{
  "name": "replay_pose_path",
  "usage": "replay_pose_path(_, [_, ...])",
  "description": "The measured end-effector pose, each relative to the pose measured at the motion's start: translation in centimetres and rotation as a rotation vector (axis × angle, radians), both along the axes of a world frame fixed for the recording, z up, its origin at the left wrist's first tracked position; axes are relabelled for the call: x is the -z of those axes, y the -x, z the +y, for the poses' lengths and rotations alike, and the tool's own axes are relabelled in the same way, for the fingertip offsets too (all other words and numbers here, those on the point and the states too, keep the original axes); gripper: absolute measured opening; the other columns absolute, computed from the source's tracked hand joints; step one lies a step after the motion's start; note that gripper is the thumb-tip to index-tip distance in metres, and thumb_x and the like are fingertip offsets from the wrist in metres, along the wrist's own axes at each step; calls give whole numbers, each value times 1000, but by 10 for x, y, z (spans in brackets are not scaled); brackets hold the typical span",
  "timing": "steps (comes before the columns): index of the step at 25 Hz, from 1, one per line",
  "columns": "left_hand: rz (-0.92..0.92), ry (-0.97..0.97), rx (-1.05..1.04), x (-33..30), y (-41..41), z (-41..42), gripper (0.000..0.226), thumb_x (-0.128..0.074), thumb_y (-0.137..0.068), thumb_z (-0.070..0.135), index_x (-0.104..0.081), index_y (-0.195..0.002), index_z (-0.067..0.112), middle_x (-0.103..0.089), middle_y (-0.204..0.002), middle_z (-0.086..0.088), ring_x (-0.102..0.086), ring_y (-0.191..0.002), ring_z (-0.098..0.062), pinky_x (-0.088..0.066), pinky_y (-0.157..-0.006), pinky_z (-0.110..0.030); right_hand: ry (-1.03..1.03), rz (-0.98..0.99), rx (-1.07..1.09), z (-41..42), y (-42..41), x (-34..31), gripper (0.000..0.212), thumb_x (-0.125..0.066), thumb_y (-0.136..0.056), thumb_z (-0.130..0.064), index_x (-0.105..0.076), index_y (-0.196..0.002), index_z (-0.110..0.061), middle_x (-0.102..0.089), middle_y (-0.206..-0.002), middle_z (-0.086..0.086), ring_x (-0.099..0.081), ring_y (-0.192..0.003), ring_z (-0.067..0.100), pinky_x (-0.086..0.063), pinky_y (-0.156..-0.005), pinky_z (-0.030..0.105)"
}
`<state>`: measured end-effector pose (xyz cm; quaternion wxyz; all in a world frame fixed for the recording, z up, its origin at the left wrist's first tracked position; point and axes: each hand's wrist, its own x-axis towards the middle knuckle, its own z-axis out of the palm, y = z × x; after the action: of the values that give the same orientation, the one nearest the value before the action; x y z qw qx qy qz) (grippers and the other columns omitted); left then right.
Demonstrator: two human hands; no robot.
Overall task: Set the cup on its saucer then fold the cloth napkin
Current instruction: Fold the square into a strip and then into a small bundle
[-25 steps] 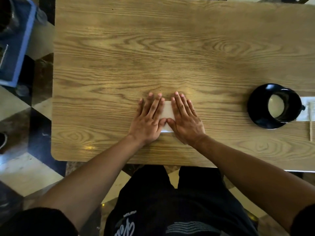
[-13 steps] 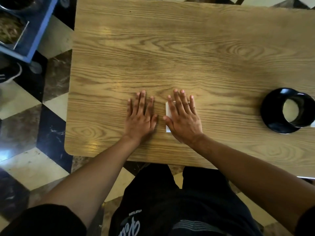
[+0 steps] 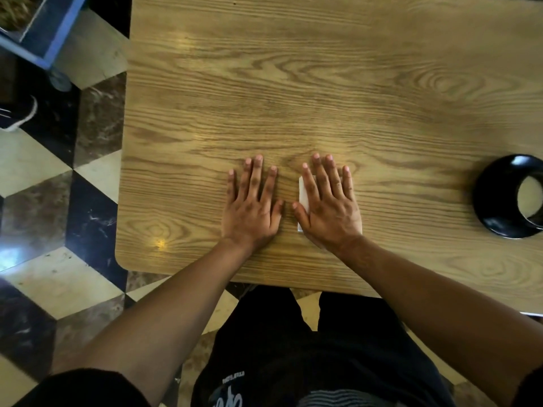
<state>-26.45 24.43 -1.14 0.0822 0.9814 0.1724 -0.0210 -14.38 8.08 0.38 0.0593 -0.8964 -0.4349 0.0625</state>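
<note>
Checkered marble floor (image 3: 53, 277) in cream, brown and black runs along the 9 o'clock side of a wood-grain surface (image 3: 323, 92) with rounded corners, seen from the head view. At 11 o'clock on the floor stands part of a blue-framed cart (image 3: 50, 33).

Near the 6 o'clock edge of the surface both hands lie flat, palms down, just beside each other but apart. The left hand (image 3: 252, 210) rests on bare wood, its grip spread, fingers straight and holding nothing. The right hand (image 3: 329, 210) lies on top of the folded white napkin (image 3: 303, 192), its grip likewise spread flat and pressing down; only a narrow strip of the cloth shows past the thumb side, at 9 o'clock of the hand.

Well apart, at 3 o'clock by the frame edge, the black cup (image 3: 529, 201) sits on its black saucer (image 3: 493, 198), partly cut off; a pale inside shows within it.

Dark trousers (image 3: 293, 348) show at 6 o'clock below the surface.
</note>
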Motion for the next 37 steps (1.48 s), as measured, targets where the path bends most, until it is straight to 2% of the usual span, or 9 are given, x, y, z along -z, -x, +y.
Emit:
replay_pose_path(11, [142,44,-4,-21,-5,-2,73,-33,-104,51,-12,-164,16,-2,-172,-17,3,-160,-34,-1,-128,-59,75,123,15,3,0,-18,76,-29,-103,-57,-7,-163,-16,-3,-172,13,5,-159,29,-2,-127,53])
replay_pose_path(14, [122,135,-56,-37,-8,-4,68,-41,-104,43,-23,-162,11,-11,-171,-20,-6,-159,-38,-8,-128,-58,-44,198,66,-5,1,-29,75,-30,-104,-56,-10,-163,-15,-3,-172,11,3,-159,28,1,-128,48])
replay_pose_path(18, [-65,320,-348,-66,-24,-33,48,-49,-101,30,-51,-143,7,-53,-144,-16,-48,-134,-36,-38,-112,-49,-307,272,493,-24,3,-53,61,-50,-99,-36,-38,-151,-7,-41,-150,17,-40,-135,35,-37,-112,48])
replay_pose_path(23, [-26,783,-859,-92,-54,-62,34,-56,-92,29,-63,-122,14,-67,-116,-1,-61,-112,-23,-43,-81,-28,-382,653,996,-32,4,-73,50,-50,-96,-22,-46,-144,-8,-64,-124,15,-50,-122,32,-41,-95,38])
replay_pose_path(25, [48,844,-896,-98,-61,-70,25,-57,-89,31,-63,-107,15,-68,-103,1,-64,-101,-26,-47,-74,-31,-367,726,1093,-33,4,-77,41,-50,-95,-24,-55,-134,-11,-69,-118,9,-58,-117,31,-43,-90,36])
replay_pose_path(29, [151,921,-934,-102,-71,-82,26,-60,-86,32,-58,-103,13,-69,-101,-4,-66,-97,-30,-57,-86,-44,-349,885,1176,-37,-2,-79,13,-52,-92,-25,-64,-96,-20,-58,-72,-12,-56,-80,23,-36,-64,34])
replay_pose_path(32, [69,1137,-1135,-104,-74,-83,28,-66,-86,25,-55,-104,6,-66,-96,-6,-66,-82,-27,-51,-61,-34,-304,982,1119,-45,-7,-80,32,-52,-88,-23,-47,-58,-18,-44,-56,-8,-43,-60,22,-31,-52,33])
replay_pose_path(34, [94,1167,-1161,-104,-76,-86,27,-68,-85,22,-51,-102,10,-62,-92,-6,-58,-69,-20,-39,-54,-27,-301,1042,1151,-56,-12,-82,33,-54,-86,-22,-46,-55,-16,-43,-58,-4,-41,-61,20,-30,-55,32])
replay_pose_path(37, [114,1242,-1186,-103,-83,-94,13,-70,-83,15,-58,-86,9,-62,-85,-12,-57,-66,-24,-45,-64,-28,-378,1156,1194,-74,-20,-83,18,-59,-83,-18,-63,-69,-8,-53,-71,3,-48,-68,19,-38,-62,34])
